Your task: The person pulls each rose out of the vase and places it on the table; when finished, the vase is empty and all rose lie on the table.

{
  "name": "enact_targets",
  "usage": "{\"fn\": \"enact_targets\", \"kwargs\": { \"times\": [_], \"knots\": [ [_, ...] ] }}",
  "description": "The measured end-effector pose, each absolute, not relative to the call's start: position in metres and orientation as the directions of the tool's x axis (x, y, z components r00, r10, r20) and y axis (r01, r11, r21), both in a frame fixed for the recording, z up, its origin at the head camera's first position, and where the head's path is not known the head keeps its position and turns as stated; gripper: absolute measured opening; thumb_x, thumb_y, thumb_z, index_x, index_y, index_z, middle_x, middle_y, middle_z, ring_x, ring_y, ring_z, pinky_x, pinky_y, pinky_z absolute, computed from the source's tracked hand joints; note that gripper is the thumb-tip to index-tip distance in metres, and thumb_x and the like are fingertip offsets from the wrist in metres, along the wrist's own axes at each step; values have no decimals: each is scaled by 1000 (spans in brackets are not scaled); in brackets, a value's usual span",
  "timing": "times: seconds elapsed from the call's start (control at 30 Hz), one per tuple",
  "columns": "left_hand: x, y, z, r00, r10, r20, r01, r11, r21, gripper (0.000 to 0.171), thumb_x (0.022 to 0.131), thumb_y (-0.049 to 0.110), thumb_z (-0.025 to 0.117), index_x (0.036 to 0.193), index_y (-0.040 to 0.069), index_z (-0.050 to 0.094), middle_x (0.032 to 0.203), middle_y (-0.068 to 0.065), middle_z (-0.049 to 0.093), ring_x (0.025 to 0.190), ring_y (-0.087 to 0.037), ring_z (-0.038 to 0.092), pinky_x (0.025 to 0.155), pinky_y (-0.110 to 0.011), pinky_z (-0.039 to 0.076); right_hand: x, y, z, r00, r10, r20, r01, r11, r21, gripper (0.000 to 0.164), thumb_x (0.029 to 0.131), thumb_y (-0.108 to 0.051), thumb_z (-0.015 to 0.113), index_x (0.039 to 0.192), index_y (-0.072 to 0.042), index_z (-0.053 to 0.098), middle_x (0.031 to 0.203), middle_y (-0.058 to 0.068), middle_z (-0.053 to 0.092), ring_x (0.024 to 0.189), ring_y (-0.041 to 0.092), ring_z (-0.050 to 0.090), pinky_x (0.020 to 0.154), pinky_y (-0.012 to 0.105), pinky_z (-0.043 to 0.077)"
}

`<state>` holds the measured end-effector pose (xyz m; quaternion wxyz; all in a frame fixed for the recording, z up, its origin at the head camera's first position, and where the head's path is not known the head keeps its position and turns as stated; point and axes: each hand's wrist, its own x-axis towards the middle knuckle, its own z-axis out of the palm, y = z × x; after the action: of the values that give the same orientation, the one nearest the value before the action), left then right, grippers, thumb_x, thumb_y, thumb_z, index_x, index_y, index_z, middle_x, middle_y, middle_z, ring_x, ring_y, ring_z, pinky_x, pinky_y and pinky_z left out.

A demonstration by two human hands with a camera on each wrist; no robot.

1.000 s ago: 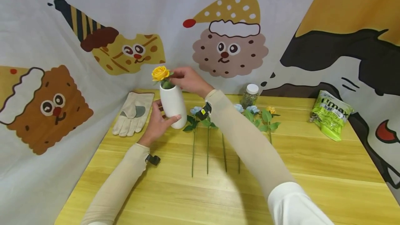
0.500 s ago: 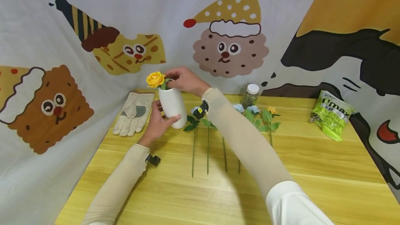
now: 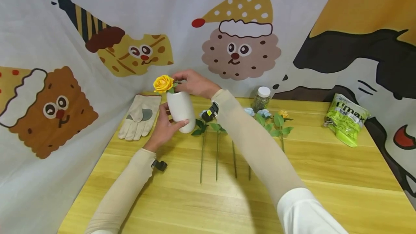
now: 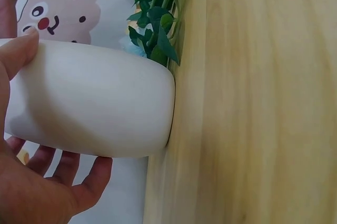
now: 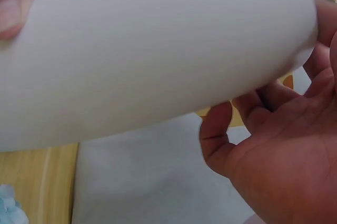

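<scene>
A white vase (image 3: 182,113) stands on the table, its base against the wood in the left wrist view. My left hand (image 3: 163,127) grips its lower body, thumb on the near side and fingers round the other. A yellow artificial rose (image 3: 163,83) leans out over the left of the vase's mouth, its stem hidden inside. At the rim, my right hand (image 3: 194,83) has its fingers curled at the rose's stem and a green leaf (image 3: 171,90). In the right wrist view those fingers sit close to the vase's mouth; their tips are partly hidden.
Right of the vase lie several artificial flowers, among them a blue one (image 3: 248,111) and an orange-yellow one (image 3: 283,114), stems toward me. Behind them stands a white-lidded jar (image 3: 261,98). Work gloves (image 3: 139,117) lie at left, a green bag (image 3: 346,118) at right. A printed cloth (image 3: 182,21) hangs behind.
The yellow rose has come down and tilted left at the vase's mouth, my right hand lowering with it to the rim. My left hand has kept its hold on the vase.
</scene>
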<state>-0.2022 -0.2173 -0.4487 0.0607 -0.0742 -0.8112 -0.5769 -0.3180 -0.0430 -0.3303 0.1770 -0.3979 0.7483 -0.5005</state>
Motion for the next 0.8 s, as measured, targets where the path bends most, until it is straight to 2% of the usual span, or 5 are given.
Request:
{"fn": "enact_targets", "kwargs": {
  "times": [0.13,0.27,0.43,0.57,0.8],
  "knots": [
    [-206,-219,-453,-982,51,179,186,321,928,90,93,15,81,157,1,19,156,-26,32,137,-45,43,111,-62,44,-319,-44,-331,-612,-779,136,-414,169,-894,29,103,-9,61,130,-8,70,127,6,71,108,21,67,90,34,59],
    [-214,-225,-466,-982,53,181,188,323,927,91,93,16,82,158,4,18,157,-24,31,136,-45,42,111,-63,44,-319,-41,-329,-576,-808,120,-407,156,-900,28,102,-10,63,129,-9,71,135,5,70,118,18,65,98,33,56],
    [-219,-229,-475,-978,61,198,207,317,925,92,92,20,84,158,10,20,157,-18,32,134,-39,44,109,-60,46,-322,-40,-330,-547,-835,51,-279,124,-952,38,102,-8,63,140,-8,65,138,7,68,121,23,65,104,38,55],
    [-219,-231,-477,-976,71,204,216,317,923,94,91,22,85,158,12,20,157,-16,33,135,-37,44,108,-59,48,-323,-41,-331,-555,-831,-20,-194,153,-969,46,103,-5,61,149,-6,58,144,8,65,124,22,64,107,37,54],
    [-216,-233,-474,-973,89,212,230,325,917,94,91,24,85,157,12,20,156,-16,32,134,-39,44,107,-59,48,-321,-43,-323,-503,-863,-43,-234,184,-955,48,102,-3,62,149,-5,58,145,10,64,128,23,63,112,38,51]
  ]
}}
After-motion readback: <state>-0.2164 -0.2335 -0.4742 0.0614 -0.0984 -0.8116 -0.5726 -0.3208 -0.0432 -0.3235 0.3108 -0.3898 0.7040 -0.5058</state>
